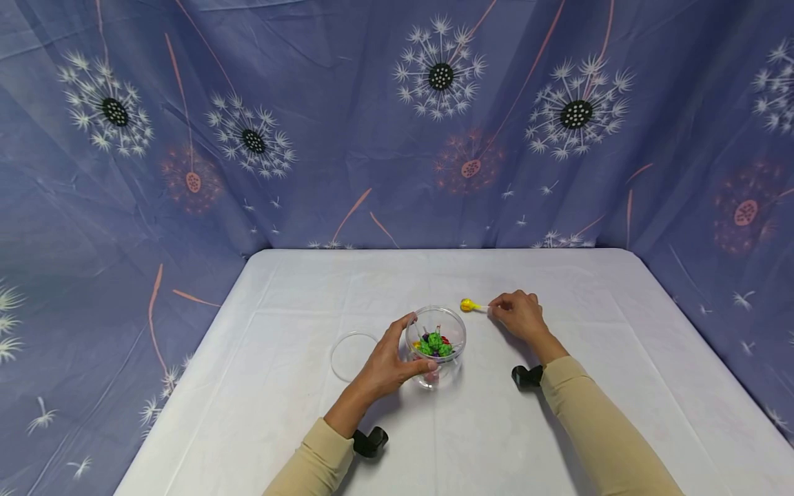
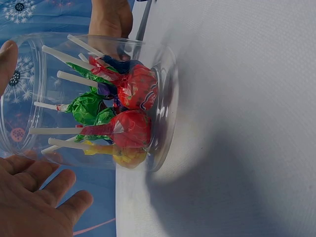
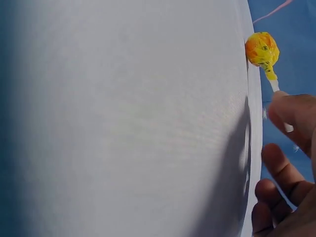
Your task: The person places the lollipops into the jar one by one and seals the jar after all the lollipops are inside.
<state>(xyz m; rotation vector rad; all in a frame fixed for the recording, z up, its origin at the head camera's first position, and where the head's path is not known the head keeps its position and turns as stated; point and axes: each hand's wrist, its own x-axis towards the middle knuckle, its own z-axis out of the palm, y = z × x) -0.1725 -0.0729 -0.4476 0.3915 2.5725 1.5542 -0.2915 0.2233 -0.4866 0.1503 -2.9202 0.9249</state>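
Note:
A clear plastic jar (image 1: 451, 370) stands in the middle of the white table. My left hand (image 1: 383, 366) holds it from the left, thumb on the near side and fingers round the far side. Inside, several wrapped lollipops (image 2: 133, 129) in red, green, yellow and purple rest heads down with their white sticks up. To the right of the jar, my right hand (image 1: 521, 315) pinches the white stick of a yellow lollipop (image 3: 262, 49) between thumb and fingertip. That lollipop's head points left, toward the jar, which has its top uncovered.
A round clear lid (image 1: 333, 358) lies flat on the tablecloth left of the jar, partly behind my left hand. The white table (image 1: 298, 289) ends at a blue dandelion-print curtain (image 1: 347, 138). Black wrist mounts (image 1: 371, 442) sit at both cuffs.

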